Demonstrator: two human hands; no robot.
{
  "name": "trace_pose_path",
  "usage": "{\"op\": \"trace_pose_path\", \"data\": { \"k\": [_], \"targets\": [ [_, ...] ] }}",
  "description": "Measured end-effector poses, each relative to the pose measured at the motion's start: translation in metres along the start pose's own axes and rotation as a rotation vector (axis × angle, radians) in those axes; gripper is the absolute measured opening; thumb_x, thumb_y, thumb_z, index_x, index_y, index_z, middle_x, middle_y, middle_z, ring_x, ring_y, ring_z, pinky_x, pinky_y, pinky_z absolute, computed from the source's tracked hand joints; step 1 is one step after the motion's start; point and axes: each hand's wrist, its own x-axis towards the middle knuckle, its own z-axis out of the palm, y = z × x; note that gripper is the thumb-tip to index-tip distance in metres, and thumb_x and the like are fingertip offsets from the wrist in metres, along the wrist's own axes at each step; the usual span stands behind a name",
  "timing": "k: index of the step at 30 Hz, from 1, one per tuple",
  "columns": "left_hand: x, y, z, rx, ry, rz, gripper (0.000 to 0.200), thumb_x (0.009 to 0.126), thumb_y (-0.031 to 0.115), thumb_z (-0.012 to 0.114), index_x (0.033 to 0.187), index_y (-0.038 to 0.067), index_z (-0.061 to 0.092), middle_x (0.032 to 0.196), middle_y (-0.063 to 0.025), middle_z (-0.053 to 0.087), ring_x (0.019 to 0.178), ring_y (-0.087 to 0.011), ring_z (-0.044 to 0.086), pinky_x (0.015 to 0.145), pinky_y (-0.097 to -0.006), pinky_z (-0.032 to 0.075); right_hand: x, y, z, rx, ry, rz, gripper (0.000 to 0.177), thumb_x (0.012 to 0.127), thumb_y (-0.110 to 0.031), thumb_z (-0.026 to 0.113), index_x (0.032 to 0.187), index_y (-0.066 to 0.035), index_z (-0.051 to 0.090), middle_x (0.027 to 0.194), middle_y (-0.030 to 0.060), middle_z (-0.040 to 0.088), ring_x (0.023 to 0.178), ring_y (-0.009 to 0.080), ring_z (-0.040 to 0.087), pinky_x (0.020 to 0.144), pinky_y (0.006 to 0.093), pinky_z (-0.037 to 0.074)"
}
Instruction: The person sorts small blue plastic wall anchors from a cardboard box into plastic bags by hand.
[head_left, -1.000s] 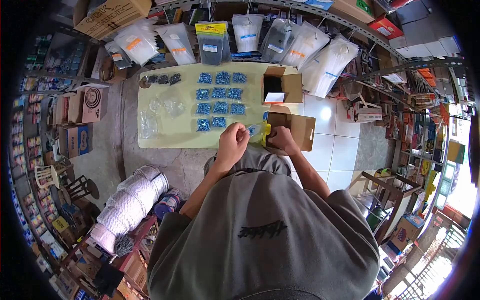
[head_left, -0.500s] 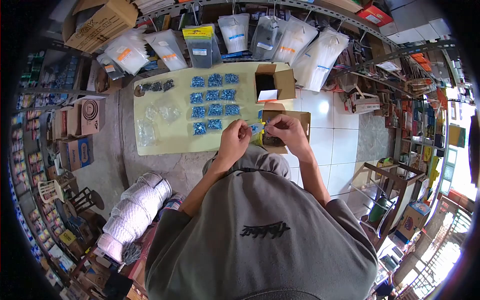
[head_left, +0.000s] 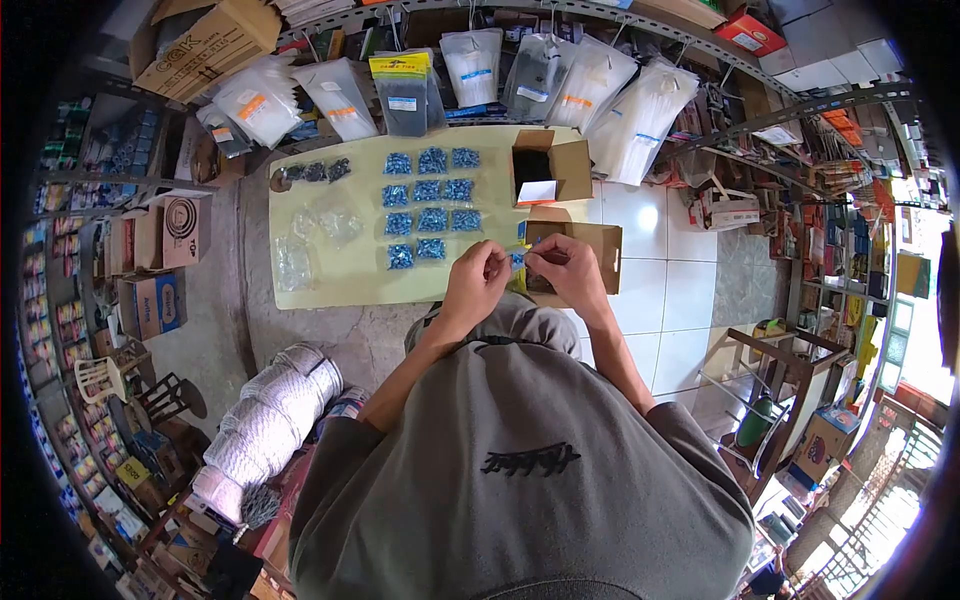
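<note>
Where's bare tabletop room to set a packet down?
The tabletop looks bare between the clear bags and blue packets, and along the near edge below those packets. The right side is crowded with open boxes, the left hand and right hand.

The right hand is up out of the box — now mid-frame, pinching the small bag.

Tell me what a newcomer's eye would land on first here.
Probably the rows of blue-filled packets on the pale yellow table. Next, the left hand and right hand at its near edge, a small bag between them. The bulky white rope bundle at lower left stands out too.
</note>
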Motion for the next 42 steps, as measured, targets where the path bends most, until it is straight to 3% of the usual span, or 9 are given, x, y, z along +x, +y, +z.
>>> {"op": "trace_pose_path", "data": {
  "k": [10,15,22,27,29,33,36,42],
  "targets": [
    [-0.003,-0.002,-0.001,-0.006,-0.002,-0.014,0.009,0.087,0.003,0.065,0.089,0.000,0.057,0.073,-0.0079,0.060,0.061,-0.0127,0.057,0.056,-0.0277,0.046,-0.001,0.001,-0.005,0.126,-0.088,0.010,0.013,0.089,-0.003,0.069,0.096,0.007,0.066,0.086,0.0074,0.071,0.081,0.0104,0.066,0.074,0.0241,0.055],
    [-0.004,0.001,-0.002,0.013,-0.010,-0.022,0.010,0.086,0.002,0.066,0.089,0.000,0.057,0.073,-0.0085,0.060,0.061,-0.0147,0.058,0.056,-0.0285,0.046,-0.003,-0.003,-0.005,-0.041,-0.161,0.027,0.015,0.088,-0.003,0.071,0.098,0.007,0.067,0.086,0.0076,0.071,0.080,0.0104,0.066,0.073,0.0241,0.055],
    [-0.006,0.002,-0.001,0.024,-0.016,0.010,0.012,0.084,0.000,0.065,0.089,0.000,0.055,0.074,-0.0103,0.057,0.060,-0.0188,0.056,0.056,-0.0309,0.046,-0.005,-0.001,-0.006,-0.022,-0.205,0.039,0.016,0.088,-0.004,0.071,0.100,0.007,0.067,0.086,0.0065,0.070,0.080,0.0094,0.065,0.072,0.0233,0.054],
    [-0.007,0.000,0.000,0.018,-0.015,0.023,0.012,0.084,0.000,0.066,0.088,0.001,0.054,0.073,-0.0118,0.055,0.060,-0.0227,0.056,0.056,-0.0337,0.046,-0.007,-0.006,-0.012,0.131,-0.350,0.089,0.014,0.090,-0.005,0.070,0.099,0.005,0.067,0.089,0.0051,0.069,0.082,0.0092,0.064,0.074,0.0230,0.053],
    [-0.007,0.001,-0.001,0.037,-0.009,0.023,0.013,0.086,0.002,0.067,0.089,0.001,0.055,0.073,-0.0088,0.057,0.061,-0.0166,0.056,0.056,-0.0291,0.045,-0.009,-0.012,-0.014,0.196,-0.379,0.105,0.014,0.090,-0.006,0.070,0.098,0.004,0.067,0.088,0.0047,0.069,0.081,0.0096,0.064,0.075,0.0231,0.053],
    [-0.008,0.004,-0.002,0.049,-0.019,0.024,0.012,0.086,0.001,0.067,0.089,0.001,0.055,0.074,-0.0091,0.058,0.061,-0.0167,0.056,0.056,-0.0296,0.045,-0.004,0.003,-0.016,0.320,-0.451,0.164,0.013,0.091,-0.007,0.068,0.100,0.002,0.066,0.091,0.0046,0.067,0.083,0.0112,0.065,0.077,0.0243,0.055],
    [-0.009,0.004,-0.004,0.033,-0.004,0.065,0.011,0.086,0.000,0.066,0.089,0.000,0.055,0.074,-0.0091,0.058,0.062,-0.0167,0.057,0.056,-0.0297,0.046,-0.005,0.006,-0.012,0.496,-0.379,0.302,0.012,0.094,-0.007,0.064,0.103,0.001,0.065,0.096,0.0049,0.066,0.086,0.0123,0.065,0.080,0.0255,0.056],
    [-0.010,0.004,-0.004,0.027,-0.018,0.050,0.010,0.086,0.001,0.065,0.089,0.000,0.055,0.075,-0.0091,0.058,0.062,-0.0167,0.057,0.057,-0.0297,0.046,-0.005,0.013,-0.010,0.573,-0.305,0.322,0.012,0.096,-0.007,0.060,0.105,0.000,0.064,0.100,0.0043,0.065,0.089,0.0131,0.065,0.083,0.0264,0.056]
  ]
}}
